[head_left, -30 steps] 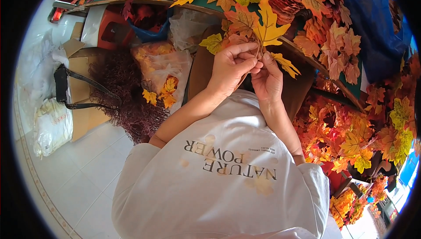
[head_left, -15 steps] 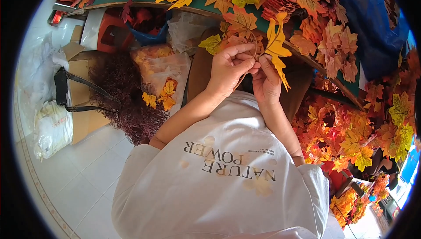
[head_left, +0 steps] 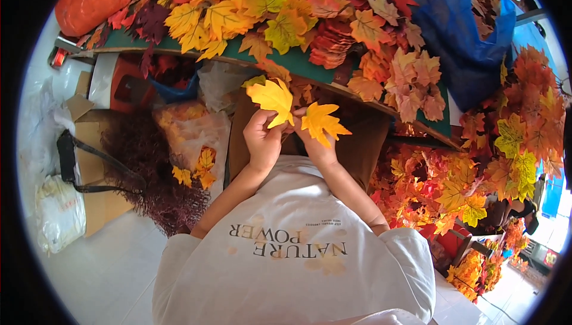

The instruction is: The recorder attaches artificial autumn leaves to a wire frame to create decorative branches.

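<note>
Close together in front of my body, both hands are closed at the bases of yellow artificial maple leaves. One yellow maple leaf (head_left: 271,98) stands up from the fingers of my left hand (head_left: 263,143). The other yellow leaf (head_left: 322,120) spreads over the fingers of my right hand (head_left: 320,151), hiding part of them. The fingertips nearly meet between the two leaves, where the stems are too small to make out. Just beyond my left hand show a greenish leaf (head_left: 255,81) and an orange leaf (head_left: 274,70).
Ahead, a green-topped table (head_left: 235,57) bears heaps of yellow, orange and red leaves. A blue bag (head_left: 456,33) hangs at its right, above piled leafy garlands (head_left: 459,182). On the left are dark curly stems (head_left: 140,164), a cardboard box (head_left: 98,146) and plastic bags (head_left: 59,209).
A second yellow leaf now shows at my left hand; before, only the one by my right hand did. The thin curved stem is no longer visible. The view has shifted, showing more tabletop.
</note>
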Motion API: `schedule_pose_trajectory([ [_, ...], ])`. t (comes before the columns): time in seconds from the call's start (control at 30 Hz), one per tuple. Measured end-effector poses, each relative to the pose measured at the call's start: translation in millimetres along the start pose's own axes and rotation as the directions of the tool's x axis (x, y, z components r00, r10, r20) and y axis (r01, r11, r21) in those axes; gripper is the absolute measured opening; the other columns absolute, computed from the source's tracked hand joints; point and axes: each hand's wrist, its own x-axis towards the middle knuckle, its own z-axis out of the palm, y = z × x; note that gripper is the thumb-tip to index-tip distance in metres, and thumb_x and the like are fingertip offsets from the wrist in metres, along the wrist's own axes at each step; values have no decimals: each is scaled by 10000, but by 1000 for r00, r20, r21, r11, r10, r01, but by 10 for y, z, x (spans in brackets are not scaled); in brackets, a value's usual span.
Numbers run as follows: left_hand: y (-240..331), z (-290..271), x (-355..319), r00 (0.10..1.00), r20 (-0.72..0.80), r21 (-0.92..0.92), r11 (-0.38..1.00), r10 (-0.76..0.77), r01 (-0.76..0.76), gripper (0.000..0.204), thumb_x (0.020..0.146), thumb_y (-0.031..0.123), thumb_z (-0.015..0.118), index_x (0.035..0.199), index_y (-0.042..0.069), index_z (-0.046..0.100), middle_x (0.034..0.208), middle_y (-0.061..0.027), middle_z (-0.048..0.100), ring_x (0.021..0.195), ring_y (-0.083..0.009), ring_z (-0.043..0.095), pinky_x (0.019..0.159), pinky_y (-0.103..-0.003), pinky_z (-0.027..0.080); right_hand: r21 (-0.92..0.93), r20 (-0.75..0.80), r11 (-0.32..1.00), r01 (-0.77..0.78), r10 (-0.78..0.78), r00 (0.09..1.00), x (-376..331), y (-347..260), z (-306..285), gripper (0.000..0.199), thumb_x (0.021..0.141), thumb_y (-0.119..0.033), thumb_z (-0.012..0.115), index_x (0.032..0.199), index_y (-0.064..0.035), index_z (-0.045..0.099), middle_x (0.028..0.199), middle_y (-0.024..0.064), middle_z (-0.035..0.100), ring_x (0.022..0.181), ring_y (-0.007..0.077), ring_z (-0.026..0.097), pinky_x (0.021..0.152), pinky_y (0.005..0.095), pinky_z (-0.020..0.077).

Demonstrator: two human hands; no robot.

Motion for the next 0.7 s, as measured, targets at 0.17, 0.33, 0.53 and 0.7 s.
schedule_pose_trajectory([
  [0.17, -196, -44, -11, 965, -18, -89, 962, -260, 258, 184, 832, -92, 549, 1007, -35, 560, 918, -63, 599, 795, -145, 614, 715, -277, 548, -2, -48, 992, 125, -125, 991, 39, 182, -30, 191, 815, -3, 636, 992, -18, 564, 861, 38, 611, 716, 99, 605, 628, 230, 493],
  [0.33, -165, -80, 16, 879, 24, -58, 878, -475, 476, 214, 842, -57, 564, 1054, -27, 548, 932, -49, 596, 859, -135, 602, 790, -281, 527, 5, -18, 993, 115, -115, 993, 20, 224, -104, 284, 800, 4, 649, 1060, -14, 535, 934, 41, 617, 789, 105, 611, 675, 238, 488],
  [0.53, -309, -167, 12, 943, 16, -101, 938, -333, 332, 192, 771, -147, 579, 937, -58, 613, 884, -90, 633, 799, -141, 620, 749, -316, 552, -59, -25, 980, 192, -194, 981, 40, 449, -86, 293, 738, 26, 653, 1018, -38, 596, 1042, 54, 611, 889, 169, 610, 755, 266, 485],
  [0.7, -357, -133, 34, 971, -50, 57, 970, -234, 237, 230, 762, -174, 559, 960, -70, 613, 911, -86, 633, 814, -140, 617, 754, -297, 541, -319, 65, 868, 382, -381, 922, 91, 435, -161, 270, 667, 9, 656, 928, -57, 641, 1005, 81, 638, 842, 267, 626, 729, 317, 499],
])
